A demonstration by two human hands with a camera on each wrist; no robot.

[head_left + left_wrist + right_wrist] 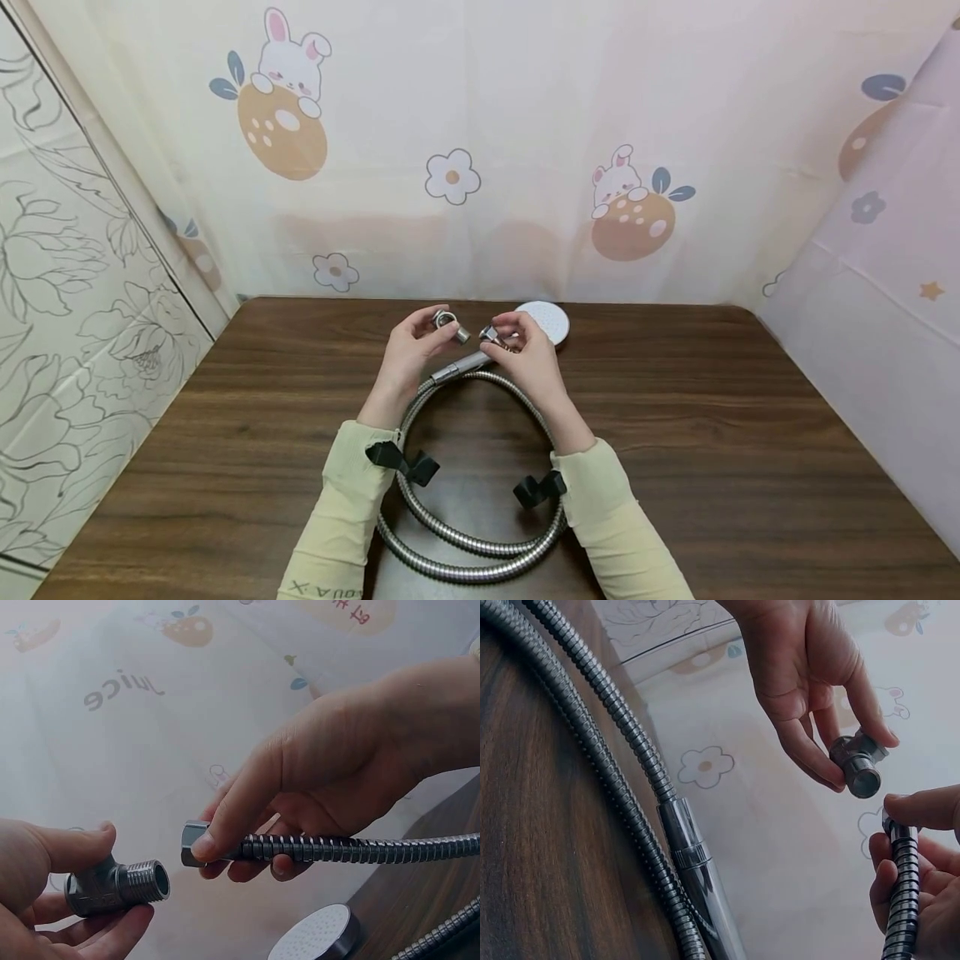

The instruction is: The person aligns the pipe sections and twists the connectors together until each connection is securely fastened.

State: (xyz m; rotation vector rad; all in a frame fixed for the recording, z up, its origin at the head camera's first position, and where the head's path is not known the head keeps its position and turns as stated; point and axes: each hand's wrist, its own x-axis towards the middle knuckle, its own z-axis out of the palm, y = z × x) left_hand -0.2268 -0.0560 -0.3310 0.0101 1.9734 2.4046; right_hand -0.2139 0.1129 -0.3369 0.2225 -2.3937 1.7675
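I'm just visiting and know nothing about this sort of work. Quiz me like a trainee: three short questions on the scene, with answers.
1. Which hand holds the threaded metal fitting?

2. True or false: the hose nut is already screwed onto the fitting.

3. Fill the gap: a white-faced ____ lies on the wooden table, beyond the right hand.

Key:
1. The left hand.
2. False; a gap separates them.
3. Showerhead.

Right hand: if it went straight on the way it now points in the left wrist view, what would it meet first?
Probably the threaded metal fitting held by the left hand, though exact depth is unclear.
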